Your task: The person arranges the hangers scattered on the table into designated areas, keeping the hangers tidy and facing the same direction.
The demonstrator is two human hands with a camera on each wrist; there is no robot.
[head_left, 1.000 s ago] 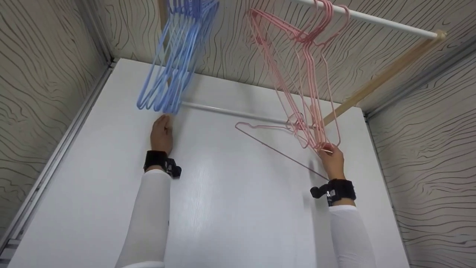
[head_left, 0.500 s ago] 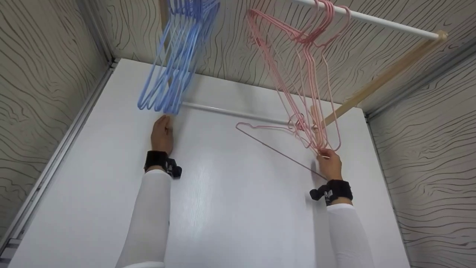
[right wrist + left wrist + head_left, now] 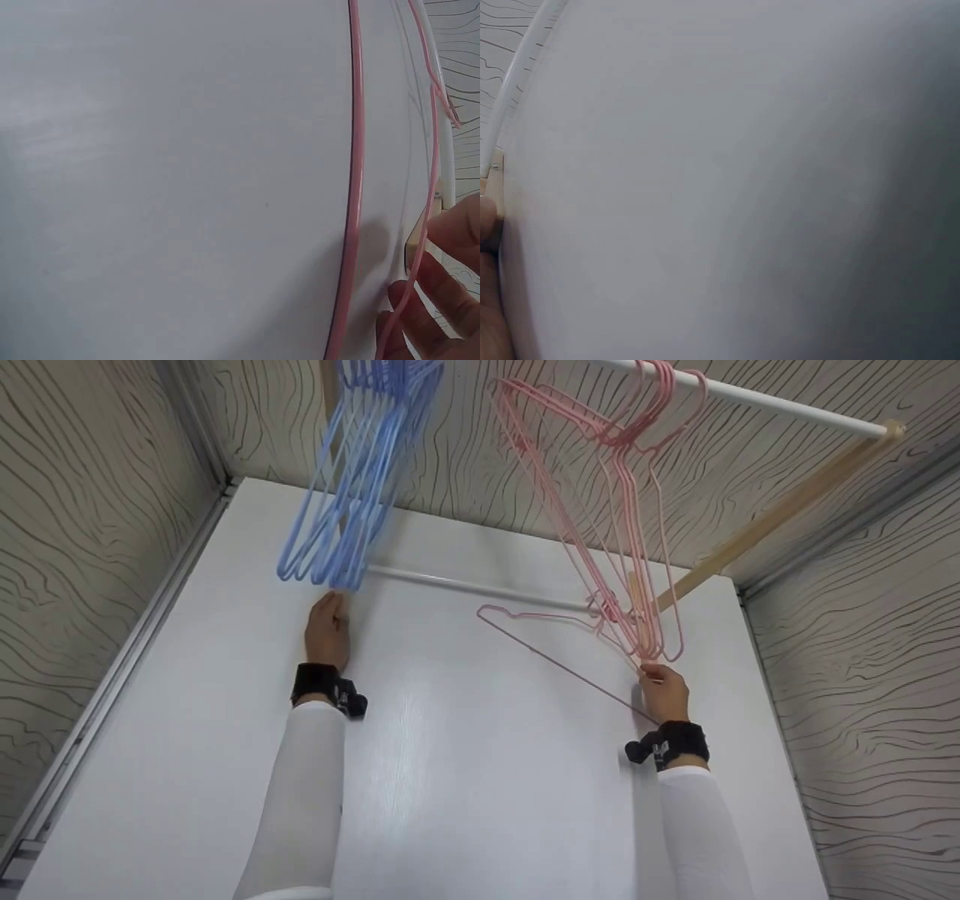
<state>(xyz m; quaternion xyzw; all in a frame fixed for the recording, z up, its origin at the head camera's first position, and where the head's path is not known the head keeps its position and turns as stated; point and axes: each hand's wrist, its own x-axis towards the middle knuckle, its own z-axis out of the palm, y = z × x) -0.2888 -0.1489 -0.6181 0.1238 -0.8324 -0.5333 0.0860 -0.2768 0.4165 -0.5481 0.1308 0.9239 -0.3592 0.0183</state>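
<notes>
My left hand (image 3: 327,631) is at the left, just below a cluster of blue clothes hangers (image 3: 352,510), and grips the low wooden foot (image 3: 496,180) of the rack, which shows beside the thumb in the left wrist view. My right hand (image 3: 666,691) holds a pink clothes hanger (image 3: 559,666) by its near right part; the wire passes along the thumb and fingers in the right wrist view. That hanger lies low, its long bar over the white surface. Above the right hand, several pink hangers (image 3: 626,510) hang from the upper rod (image 3: 780,403). Their lower ends overlap its hook.
A lower white rod (image 3: 465,585) crosses near the white surface (image 3: 480,780), between the rack's two ends. A wooden bar (image 3: 780,510) slopes up at the right. Patterned panels in metal rails border the surface on both sides.
My right hand has moved slightly left and down, away from the hanging pink hangers, which sway a little. The low pink hanger has shifted slightly right. The left hand has stayed in place.
</notes>
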